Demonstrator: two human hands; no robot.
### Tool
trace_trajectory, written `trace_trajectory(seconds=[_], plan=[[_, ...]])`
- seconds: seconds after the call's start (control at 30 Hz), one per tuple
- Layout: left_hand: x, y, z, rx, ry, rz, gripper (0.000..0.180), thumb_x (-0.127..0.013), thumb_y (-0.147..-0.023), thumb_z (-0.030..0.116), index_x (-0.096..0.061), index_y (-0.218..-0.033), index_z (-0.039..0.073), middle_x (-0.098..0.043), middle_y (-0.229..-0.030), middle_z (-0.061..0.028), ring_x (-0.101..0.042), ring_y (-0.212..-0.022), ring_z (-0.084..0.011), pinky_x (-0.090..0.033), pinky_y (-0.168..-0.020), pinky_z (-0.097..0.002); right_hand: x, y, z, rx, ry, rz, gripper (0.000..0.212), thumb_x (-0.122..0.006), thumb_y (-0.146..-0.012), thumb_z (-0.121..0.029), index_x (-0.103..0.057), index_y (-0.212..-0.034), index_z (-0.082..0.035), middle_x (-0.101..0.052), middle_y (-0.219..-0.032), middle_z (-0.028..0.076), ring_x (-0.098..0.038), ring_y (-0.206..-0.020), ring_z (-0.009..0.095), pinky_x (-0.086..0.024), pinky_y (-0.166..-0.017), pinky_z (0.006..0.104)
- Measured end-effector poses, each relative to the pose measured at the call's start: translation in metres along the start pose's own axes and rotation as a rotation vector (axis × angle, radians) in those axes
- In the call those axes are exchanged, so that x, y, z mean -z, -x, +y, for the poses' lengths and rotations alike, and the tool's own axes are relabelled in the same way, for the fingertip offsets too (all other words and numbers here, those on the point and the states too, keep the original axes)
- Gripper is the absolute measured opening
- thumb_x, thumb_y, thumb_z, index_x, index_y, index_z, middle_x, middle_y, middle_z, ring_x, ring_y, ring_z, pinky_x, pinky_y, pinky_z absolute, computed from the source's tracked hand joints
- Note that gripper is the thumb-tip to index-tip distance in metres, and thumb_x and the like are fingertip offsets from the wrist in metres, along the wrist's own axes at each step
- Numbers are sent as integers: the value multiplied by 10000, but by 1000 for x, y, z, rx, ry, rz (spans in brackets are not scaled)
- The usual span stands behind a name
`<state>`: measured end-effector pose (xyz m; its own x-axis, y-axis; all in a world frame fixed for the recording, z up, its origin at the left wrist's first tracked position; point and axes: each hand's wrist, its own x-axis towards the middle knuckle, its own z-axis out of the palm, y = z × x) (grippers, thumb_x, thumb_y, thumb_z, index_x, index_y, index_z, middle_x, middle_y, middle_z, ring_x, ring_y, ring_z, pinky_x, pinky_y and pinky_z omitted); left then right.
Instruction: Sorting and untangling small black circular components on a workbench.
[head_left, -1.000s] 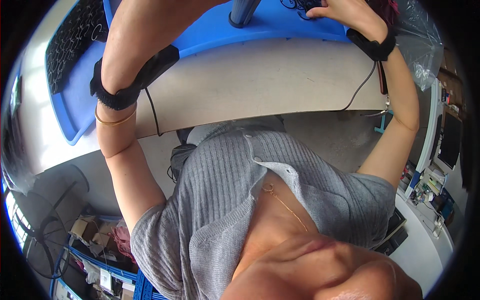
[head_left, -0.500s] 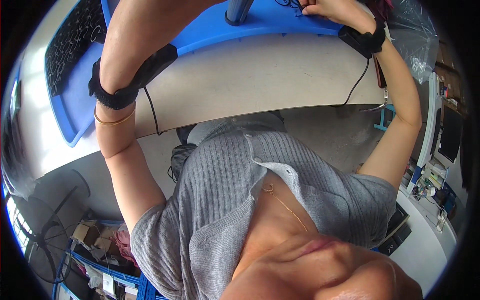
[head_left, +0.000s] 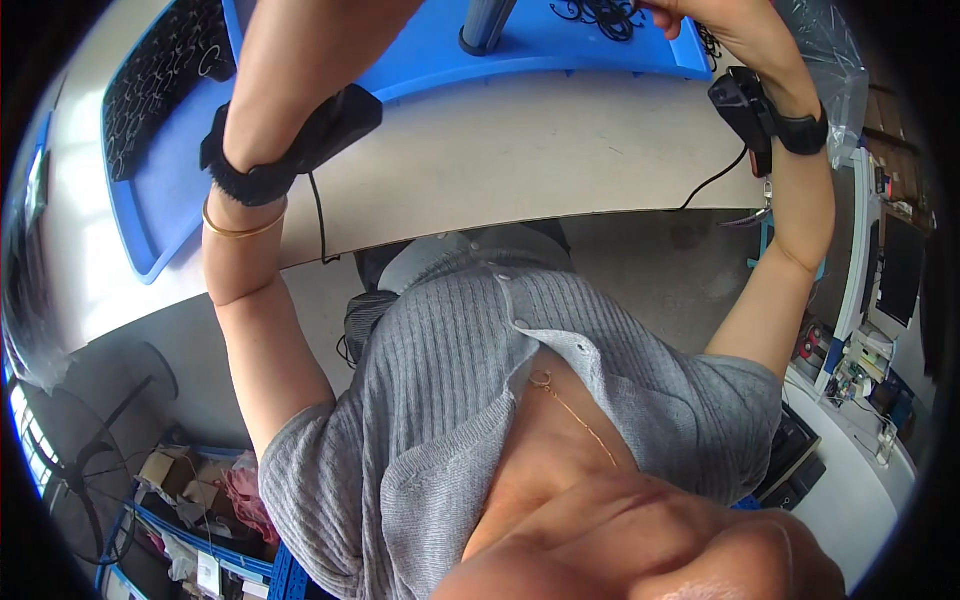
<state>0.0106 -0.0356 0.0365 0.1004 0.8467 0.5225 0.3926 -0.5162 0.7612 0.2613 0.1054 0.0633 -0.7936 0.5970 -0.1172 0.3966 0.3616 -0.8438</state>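
My right hand (head_left: 728, 22) is at the top right, over the right end of a blue tray (head_left: 560, 58). Its fingers are curled inward and partly cut off by the upper edge; what they hold, if anything, cannot be made out. Beside them on the tray lies a pile of small black curved hooks (head_left: 607, 14). My left hand (head_left: 318, 50) rises past the tray's left part, its fingers outside the picture. Each wrist wears a black strap with a dark box and cable. A grey-blue ribbed cylinder (head_left: 486, 24) stands on the tray between my hands.
A second blue tray (head_left: 150, 262) at the left holds many black ring-like pieces (head_left: 165, 85). Both trays rest on a pale table (head_left: 480, 150). Clear plastic (head_left: 835, 85) hangs at the right. A fan (head_left: 95, 455) and loaded shelves stand lower left.
My right hand has moved right, away from the hooks, uncovering more of the pile and the tray's right end. My left arm and the trays appear shifted slightly right in the picture.
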Motion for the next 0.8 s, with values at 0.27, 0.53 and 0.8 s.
trace_trajectory(seconds=[0.27, 0.53, 0.8], plan=[[-9, 11, -19, 157, 496, -252, 166, -491, -1078, 27, -534, -1228, -28, -738, -1063, -170, -719, -872, -155, -596, -766, -276, -26, 9, -23, 260, -132, 13, 223, -744, -935, -57, -653, -1132, -3, -697, -900, 41, -676, -726, 81, -561, -617, 210], [-17, 11, -27, 299, 960, -419, 257, -588, -1047, 65, -515, -1286, 6, -737, -1045, -153, -726, -872, -197, -610, -803, -314, -37, 18, -25, 733, 239, 172, 234, -804, -874, -20, -718, -1091, -17, -727, -984, 50, -690, -813, 100, -556, -692, 228], [-21, 10, -26, 202, 876, -320, 298, -696, -966, 6, -553, -1227, 14, -728, -968, -107, -708, -827, -154, -602, -763, -272, -37, 26, -16, 740, 348, 257, 211, -795, -858, 13, -736, -1056, -28, -739, -987, 49, -689, -814, 109, -527, -663, 235]])
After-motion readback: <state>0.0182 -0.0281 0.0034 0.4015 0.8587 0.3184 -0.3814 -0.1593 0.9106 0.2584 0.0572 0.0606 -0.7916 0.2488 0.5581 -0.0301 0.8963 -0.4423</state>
